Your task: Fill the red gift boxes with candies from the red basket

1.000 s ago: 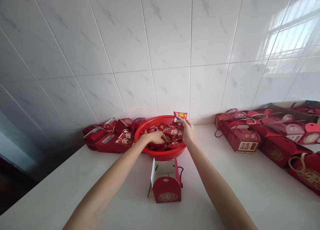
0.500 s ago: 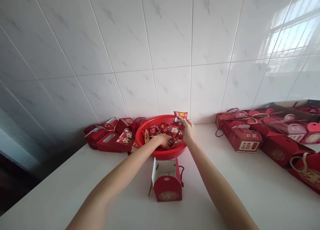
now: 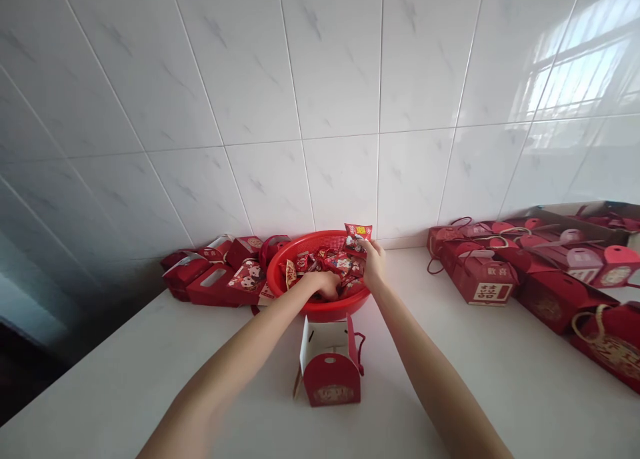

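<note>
A red plastic basket (image 3: pixel 280 262) stands against the wall, filled with red snack packets and sweets (image 3: pixel 337 262). My left hand (image 3: pixel 327 286) reaches down into it among the packets; its fingertips are hidden, so what they hold, if anything, does not show. At the basket's right rim my right hand (image 3: pixel 374 259) pinches a red snack packet (image 3: pixel 358 236) with yellow lettering, held upright above the other packets. In front of the basket, nearest to me, a red gift box (image 3: pixel 333 379) with a white inside stands with its top open and a red cord at its right side.
Red gift boxes (image 3: pixel 213 282) lie heaped left of the basket. On the right, several rows of closed red gift boxes (image 3: pixel 487 276) with cord handles fill the white table (image 3: pixel 415 326), with an open carton (image 3: pixel 615 209) behind them. A tiled wall (image 3: pixel 340 172) rises at the back.
The view has shifted slightly. My left hand sits a little deeper among the packets, its fingers now less visible. The right hand still holds up the same packet.
</note>
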`<state>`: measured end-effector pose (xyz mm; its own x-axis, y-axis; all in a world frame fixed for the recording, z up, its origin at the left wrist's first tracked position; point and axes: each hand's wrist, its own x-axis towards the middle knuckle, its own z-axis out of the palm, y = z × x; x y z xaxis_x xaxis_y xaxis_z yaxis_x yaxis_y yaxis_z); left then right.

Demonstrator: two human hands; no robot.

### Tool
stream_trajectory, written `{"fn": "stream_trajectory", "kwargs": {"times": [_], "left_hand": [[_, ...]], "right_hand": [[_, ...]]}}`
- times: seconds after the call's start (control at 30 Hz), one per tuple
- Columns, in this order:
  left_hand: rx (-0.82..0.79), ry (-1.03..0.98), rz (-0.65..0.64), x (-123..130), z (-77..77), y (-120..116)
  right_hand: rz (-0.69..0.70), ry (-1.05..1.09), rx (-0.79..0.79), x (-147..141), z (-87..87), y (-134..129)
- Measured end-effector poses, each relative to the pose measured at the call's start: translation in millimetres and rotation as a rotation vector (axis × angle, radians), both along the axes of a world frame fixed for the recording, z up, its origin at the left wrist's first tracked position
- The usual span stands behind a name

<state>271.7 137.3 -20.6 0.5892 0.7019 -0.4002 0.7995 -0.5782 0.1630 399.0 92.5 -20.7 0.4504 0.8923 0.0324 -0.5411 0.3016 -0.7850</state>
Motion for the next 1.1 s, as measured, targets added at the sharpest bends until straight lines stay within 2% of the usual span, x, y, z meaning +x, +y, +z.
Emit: {"fn": "stream_trajectory", "kwargs": {"times": [0.13,0.3,0.4,0.5,0.57,0.7,0.9,1.0,1.1], "left_hand": [[-0.098,-0.152,-0.002,-12,3.1,4],[-0.100,-0.530,0.068,-35,12.2,10],[-0.095,-0.821,0.177,-49,16.2,11],[-0.202,-1.159,0.316,-58,16.8,8],[-0.257,-1.287,0.369,-58,16.4,4],[-0.269,-1.404,0.404,-49,17.4,-2],[-0.269,-1.492,0.416,-27,25.8,-5],[-0.297,-1.505,0.414,-20,30.8,-5],[-0.288,-1.424,0.408,-21,32.4,-1]], "right_hand": [[-0.006,-0.012,0.013,1,-0.3,1],[-0.018,0.001,0.021,-1,2.3,-1],[-0.007,0.008,0.022,0,3.4,-2],[-0.004,-0.021,0.009,0,3.4,-3],[0.011,-0.043,-0.001,0,3.3,-3],[0.076,-0.104,-0.016,-2,5.2,-7],[0.270,-0.240,0.035,-2,8.1,-15],[0.293,-0.263,0.050,-1,6.4,-16],[0.269,-0.261,0.054,0,4.0,-15]]}}
